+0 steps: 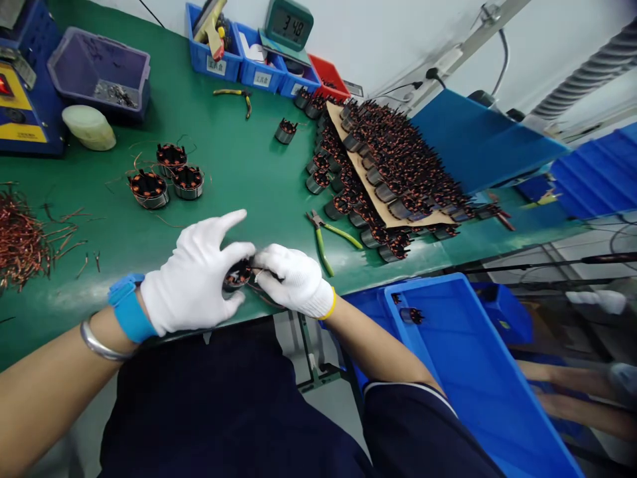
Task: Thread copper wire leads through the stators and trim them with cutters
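Note:
At the table's front edge my left hand point(194, 275), in a white glove, curls its thumb and fingers around a small motor stator point(237, 273) with copper windings. My right hand point(291, 279), also gloved, has its fingers pinched together at the stator's right side. What sits between those fingertips is too small and covered to name. Part of a rounded metal piece shows beneath the right fingers. Three wound stators point(188, 180) with loose wire ends stand beyond my left hand. Green-handled cutters point(323, 240) lie open to the right of my right hand.
Many stators point(398, 153) are stacked in layers with a cardboard sheet point(378, 189) at the right. Wire scraps point(22, 239) lie at far left. A purple bin point(99, 73), blue boxes point(213, 60) and yellow-handled pliers point(233, 93) are behind. A blue tray point(462, 372) sits below right; another person's legs point(572, 392) are beyond.

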`<act>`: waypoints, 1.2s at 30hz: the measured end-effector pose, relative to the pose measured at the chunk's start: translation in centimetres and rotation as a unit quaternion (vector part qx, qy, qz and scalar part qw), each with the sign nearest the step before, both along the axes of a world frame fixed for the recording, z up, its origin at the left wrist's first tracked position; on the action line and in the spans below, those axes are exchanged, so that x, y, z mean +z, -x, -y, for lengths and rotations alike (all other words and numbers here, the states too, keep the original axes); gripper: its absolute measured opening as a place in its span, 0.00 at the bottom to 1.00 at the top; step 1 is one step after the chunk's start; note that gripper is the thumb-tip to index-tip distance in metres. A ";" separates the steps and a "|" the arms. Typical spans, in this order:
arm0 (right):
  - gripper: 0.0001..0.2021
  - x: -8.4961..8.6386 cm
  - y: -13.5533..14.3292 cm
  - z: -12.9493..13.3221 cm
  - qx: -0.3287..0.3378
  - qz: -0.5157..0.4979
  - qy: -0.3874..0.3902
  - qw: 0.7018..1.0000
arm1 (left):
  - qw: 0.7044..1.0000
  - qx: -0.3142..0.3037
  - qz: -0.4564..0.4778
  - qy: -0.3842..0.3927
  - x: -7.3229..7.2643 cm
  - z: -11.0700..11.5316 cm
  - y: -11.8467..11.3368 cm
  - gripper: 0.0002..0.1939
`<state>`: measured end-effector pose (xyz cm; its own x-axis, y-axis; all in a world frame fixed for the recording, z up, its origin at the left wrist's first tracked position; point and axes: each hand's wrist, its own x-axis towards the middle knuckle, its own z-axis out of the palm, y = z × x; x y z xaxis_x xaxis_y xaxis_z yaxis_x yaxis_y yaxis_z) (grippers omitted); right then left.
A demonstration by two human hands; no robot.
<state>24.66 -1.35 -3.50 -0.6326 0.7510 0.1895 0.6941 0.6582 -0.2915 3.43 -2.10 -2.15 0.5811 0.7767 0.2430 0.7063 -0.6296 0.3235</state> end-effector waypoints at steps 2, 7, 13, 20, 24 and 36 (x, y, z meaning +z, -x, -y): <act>0.15 -0.7 -0.4 0.4 0.027 -0.021 -0.028 0.999 | 0.997 -0.035 -0.008 0.064 -0.1 -0.2 0.2 0.29; 0.22 -2.3 -2.1 2.1 0.006 -0.231 -0.081 0.970 | 0.992 -0.029 -0.044 0.111 -0.4 -0.6 -0.1 0.32; 0.24 0.3 -2.6 1.1 -0.064 -0.236 -0.116 0.963 | 0.991 -0.022 -0.031 0.128 -0.5 -0.6 -0.3 0.39; 0.08 0.5 -2.8 -1.5 0.073 -0.107 0.151 0.980 | 0.988 -0.005 -0.037 0.151 -0.2 -0.9 -0.3 0.42; 0.06 0.6 -4.6 -0.9 -0.085 -0.182 0.032 0.979 | 0.988 0.047 0.020 0.149 -0.5 -0.8 -0.5 0.37; 0.10 0.1 2.4 1.3 0.001 0.018 -0.148 0.989 | 0.933 0.141 0.151 0.294 1.5 -2.1 1.1 0.12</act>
<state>22.21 -2.64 -3.36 -0.6439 0.6646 0.3792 0.6993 0.7122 -0.0608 2.37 -0.01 -0.62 0.3071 0.9391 -0.1543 0.6375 -0.0826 0.7660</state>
